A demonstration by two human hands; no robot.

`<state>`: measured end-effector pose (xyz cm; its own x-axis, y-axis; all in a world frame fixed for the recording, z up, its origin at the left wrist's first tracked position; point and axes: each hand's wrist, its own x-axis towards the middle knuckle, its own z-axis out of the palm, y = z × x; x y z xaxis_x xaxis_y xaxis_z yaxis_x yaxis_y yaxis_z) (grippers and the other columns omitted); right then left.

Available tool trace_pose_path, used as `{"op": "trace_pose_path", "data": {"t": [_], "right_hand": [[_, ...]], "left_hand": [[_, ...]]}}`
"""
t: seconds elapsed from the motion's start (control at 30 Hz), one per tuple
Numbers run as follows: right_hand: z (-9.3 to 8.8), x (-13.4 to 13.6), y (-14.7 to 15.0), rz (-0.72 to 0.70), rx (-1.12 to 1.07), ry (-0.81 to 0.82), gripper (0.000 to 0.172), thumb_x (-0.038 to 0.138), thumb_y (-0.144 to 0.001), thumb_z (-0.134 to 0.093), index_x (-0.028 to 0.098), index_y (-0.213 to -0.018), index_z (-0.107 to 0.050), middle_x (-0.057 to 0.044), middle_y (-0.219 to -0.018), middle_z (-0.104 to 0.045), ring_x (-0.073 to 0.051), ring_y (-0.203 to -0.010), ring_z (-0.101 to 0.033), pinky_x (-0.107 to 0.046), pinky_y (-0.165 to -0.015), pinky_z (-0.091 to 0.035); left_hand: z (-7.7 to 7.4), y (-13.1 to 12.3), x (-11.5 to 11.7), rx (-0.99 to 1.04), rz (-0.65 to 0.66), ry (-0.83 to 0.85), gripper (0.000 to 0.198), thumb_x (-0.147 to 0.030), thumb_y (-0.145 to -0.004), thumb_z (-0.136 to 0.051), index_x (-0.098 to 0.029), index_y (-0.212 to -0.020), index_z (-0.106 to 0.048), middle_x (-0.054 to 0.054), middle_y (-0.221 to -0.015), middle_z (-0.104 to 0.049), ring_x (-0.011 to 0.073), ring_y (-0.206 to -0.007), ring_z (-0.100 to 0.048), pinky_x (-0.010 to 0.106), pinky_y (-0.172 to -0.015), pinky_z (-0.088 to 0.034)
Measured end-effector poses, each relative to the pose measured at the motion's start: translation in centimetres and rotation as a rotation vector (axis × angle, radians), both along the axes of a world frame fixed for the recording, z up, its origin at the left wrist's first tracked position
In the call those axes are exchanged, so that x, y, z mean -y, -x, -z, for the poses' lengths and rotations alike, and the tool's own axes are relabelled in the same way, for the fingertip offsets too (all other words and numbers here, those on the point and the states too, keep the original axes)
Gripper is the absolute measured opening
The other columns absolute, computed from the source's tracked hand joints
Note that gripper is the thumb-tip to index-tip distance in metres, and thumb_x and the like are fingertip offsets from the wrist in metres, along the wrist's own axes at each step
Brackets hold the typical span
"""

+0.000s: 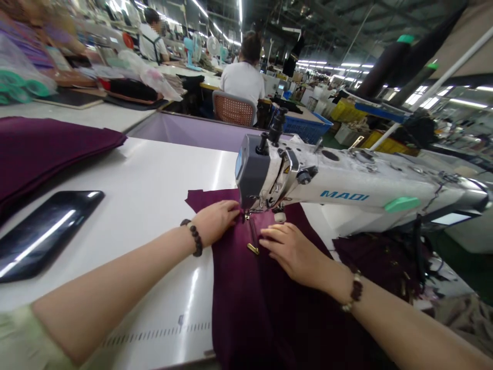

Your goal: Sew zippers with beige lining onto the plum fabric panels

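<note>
The left hand [217,221] is resting on the cloth [239,288] with its fingers close together, their tips sitting beside the presser foot [247,217]; whether they are pinching an edge cannot be told. In the head view, the right hand [295,252] is lying palm down on the same cloth, fingers extended and slightly parted, gripping nothing visible, with the fingertips resting just beside the zip [253,234]. The cloth is lying across the white table [173,164], its upper part passing beneath the head of the sewing machine [335,190] and its lower part extending toward the person. The zip is running from the presser foot toward the person, its brass pull [253,248] standing clear of the foot at the near end. A purple stack [54,149] and a black slab [50,231] are occupying the left side of the table. The step in hand is apparently aligning and stitching the zip section. The next move is probably calling for even feeding, with both hands holding the layers flat, the fingertips staying clear of the needle area and the pull remaining outside the stitching path.
</note>
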<state>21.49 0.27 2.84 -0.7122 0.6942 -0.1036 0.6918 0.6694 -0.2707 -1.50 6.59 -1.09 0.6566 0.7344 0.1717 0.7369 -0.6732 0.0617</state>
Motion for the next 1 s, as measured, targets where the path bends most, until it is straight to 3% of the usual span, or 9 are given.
{"op": "trace_pose_path", "data": {"t": [0.1,0.23,0.67,1.0], "right_hand": [[2.6,0.4,0.3,0.062,0.034,-0.097,0.044,0.015,-0.086,-0.040,0.020,-0.130,-0.039,-0.006,-0.138,-0.032,-0.023,-0.129,-0.024,-0.054,-0.102,-0.021],[3.9,1.4,1.1,0.147,0.011,-0.100,0.044,0.016,-0.087,-0.035,0.020,-0.131,-0.036,-0.006,-0.139,-0.031,-0.020,-0.129,-0.025,-0.054,-0.103,-0.021],[4.6,2.8,2.7,0.253,-0.037,-0.108,0.046,0.017,-0.087,-0.033,0.020,-0.133,-0.035,-0.002,-0.139,-0.030,-0.020,-0.129,-0.024,-0.052,-0.105,-0.019],[4.8,2.7,2.6,0.259,-0.042,-0.084,0.046,0.018,-0.087,-0.032,0.023,-0.133,-0.034,0.001,-0.140,-0.029,-0.018,-0.129,-0.024,-0.051,-0.106,-0.016]], "left_hand": [[1.1,-1.4,3.4,0.011,0.015,-0.016,0.025,-0.021,-0.085,-0.051,-0.010,-0.107,-0.056,0.012,-0.113,-0.057,0.0204,-0.108,-0.052,0.030,-0.096,-0.040],[2.2,-1.9,5.4,0.093,0.007,-0.074,0.030,-0.026,-0.087,-0.048,-0.008,-0.110,-0.053,0.015,-0.117,-0.055,0.0222,-0.110,-0.051,0.033,-0.095,-0.041],[2.8,-1.3,4.9,0.074,0.096,-0.113,0.032,-0.024,-0.093,-0.034,-0.008,-0.115,-0.051,0.014,-0.122,-0.053,0.0215,-0.119,-0.044,0.038,-0.101,-0.036],[3.8,-1.6,4.6,0.021,0.079,-0.092,0.031,-0.018,-0.090,-0.039,-0.008,-0.118,-0.048,0.014,-0.124,-0.051,0.0268,-0.121,-0.041,0.044,-0.101,-0.036]]}}
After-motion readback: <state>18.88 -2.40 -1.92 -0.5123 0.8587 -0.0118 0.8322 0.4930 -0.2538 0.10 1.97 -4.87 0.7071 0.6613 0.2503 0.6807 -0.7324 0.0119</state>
